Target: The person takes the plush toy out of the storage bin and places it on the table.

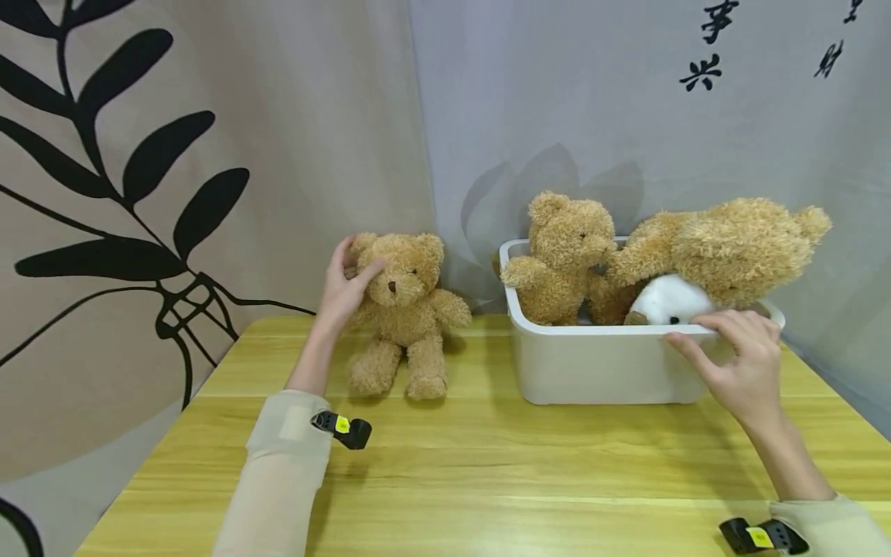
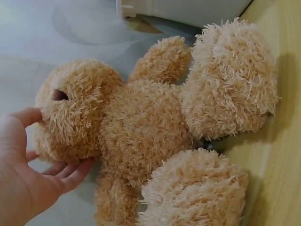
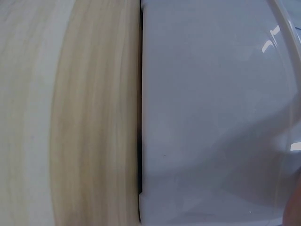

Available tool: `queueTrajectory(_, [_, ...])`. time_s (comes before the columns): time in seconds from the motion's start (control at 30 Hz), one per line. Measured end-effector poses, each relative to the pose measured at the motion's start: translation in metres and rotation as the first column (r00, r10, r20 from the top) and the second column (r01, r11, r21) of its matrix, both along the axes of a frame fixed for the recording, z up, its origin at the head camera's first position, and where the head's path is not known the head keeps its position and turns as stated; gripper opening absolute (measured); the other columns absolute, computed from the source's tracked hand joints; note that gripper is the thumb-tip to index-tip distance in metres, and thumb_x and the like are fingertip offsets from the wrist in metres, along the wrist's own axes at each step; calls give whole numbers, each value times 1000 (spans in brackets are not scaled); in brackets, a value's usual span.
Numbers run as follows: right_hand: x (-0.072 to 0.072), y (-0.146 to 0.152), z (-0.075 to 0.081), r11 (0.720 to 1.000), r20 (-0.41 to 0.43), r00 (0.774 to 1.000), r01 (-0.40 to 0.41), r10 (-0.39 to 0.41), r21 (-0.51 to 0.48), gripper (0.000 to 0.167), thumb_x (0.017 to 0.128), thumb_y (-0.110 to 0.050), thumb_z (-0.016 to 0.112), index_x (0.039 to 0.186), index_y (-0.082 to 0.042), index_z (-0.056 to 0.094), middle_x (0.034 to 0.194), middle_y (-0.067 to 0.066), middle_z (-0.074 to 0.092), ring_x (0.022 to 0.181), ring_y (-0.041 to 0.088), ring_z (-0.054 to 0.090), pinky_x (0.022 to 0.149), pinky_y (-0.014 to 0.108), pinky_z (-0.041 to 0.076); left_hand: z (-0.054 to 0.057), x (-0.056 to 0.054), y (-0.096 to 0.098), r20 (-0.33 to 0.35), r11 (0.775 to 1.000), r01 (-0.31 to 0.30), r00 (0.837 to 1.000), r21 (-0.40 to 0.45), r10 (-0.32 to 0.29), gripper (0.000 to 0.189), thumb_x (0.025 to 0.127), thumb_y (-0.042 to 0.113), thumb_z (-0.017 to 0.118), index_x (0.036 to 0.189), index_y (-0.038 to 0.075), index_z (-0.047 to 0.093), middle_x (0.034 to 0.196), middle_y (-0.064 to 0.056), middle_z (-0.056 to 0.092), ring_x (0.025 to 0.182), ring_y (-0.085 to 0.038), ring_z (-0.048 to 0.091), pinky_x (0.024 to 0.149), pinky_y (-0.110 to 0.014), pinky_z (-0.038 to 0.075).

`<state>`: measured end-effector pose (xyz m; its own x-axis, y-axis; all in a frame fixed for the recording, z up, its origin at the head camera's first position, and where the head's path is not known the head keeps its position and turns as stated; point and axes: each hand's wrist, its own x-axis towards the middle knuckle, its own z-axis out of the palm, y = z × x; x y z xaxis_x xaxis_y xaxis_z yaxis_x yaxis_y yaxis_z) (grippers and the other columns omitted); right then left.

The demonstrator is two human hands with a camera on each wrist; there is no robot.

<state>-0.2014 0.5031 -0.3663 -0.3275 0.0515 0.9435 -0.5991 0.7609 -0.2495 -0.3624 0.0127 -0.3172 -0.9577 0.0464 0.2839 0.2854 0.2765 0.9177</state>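
Note:
A light brown teddy bear (image 1: 407, 313) sits upright on the table, its feet toward me. My left hand (image 1: 344, 286) holds the side of its head, the thumb across the face and the fingers around behind, as the left wrist view of the bear (image 2: 136, 127) also shows. To the right stands a white plastic bin (image 1: 605, 367). My right hand (image 1: 748, 363) grips its front rim near the right corner, fingers over the edge and thumb on the outside. Only the bin's smooth wall (image 3: 211, 108) and a bit of skin fill the right wrist view.
Inside the bin, another teddy bear (image 1: 564, 263) sits at the left, and a third bear (image 1: 738, 244) lies sideways over the right end. A white plush toy (image 1: 671, 300) peeks out beneath it. Behind the wooden table (image 1: 487, 480) hangs a printed curtain (image 1: 334, 116).

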Motion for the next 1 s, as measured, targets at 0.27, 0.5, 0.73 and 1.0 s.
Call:
queueTrajectory(0.27, [0, 0, -1, 1000, 1, 1000, 5, -5, -1, 76, 80, -70, 71, 81, 6, 72, 90, -22, 63, 95, -12, 48, 97, 23, 24, 10, 7, 2, -37, 995, -36, 999, 90, 39, 77, 99, 26, 65, 161, 14, 21, 149, -20, 34, 136, -32, 39, 110, -46, 39])
queueTrajectory(0.5, [1, 0, -1, 1000, -2, 1000, -1, 1, -10, 76, 80, -70, 71, 81, 6, 72, 88, -19, 64, 95, -12, 49, 96, 23, 23, 21, 12, 7, -139, 993, -64, 987, 103, 78, 68, 99, 17, 64, 158, 10, 30, 149, -18, 42, 136, -32, 40, 114, -46, 35])
queueTrajectory(0.73, [1, 0, -1, 1000, -4, 1000, 5, -5, -6, 77, 80, -70, 71, 81, 6, 72, 88, -20, 64, 95, -12, 48, 96, 23, 23, 33, 21, 23, -254, 997, -33, 966, 75, 51, 58, 98, 12, 63, 151, 6, 42, 147, -20, 44, 134, -32, 41, 113, -49, 35])
queueTrajectory(1.0, [-1, 0, -2, 1000, -11, 1000, 6, -6, -2, 76, 80, -70, 71, 81, 6, 72, 81, -6, 67, 95, -12, 48, 97, 24, 23, 41, 27, 45, -325, 992, 81, 945, 99, -44, 55, 95, 5, 63, 147, 0, 46, 143, -24, 45, 133, -39, 41, 110, -49, 39])
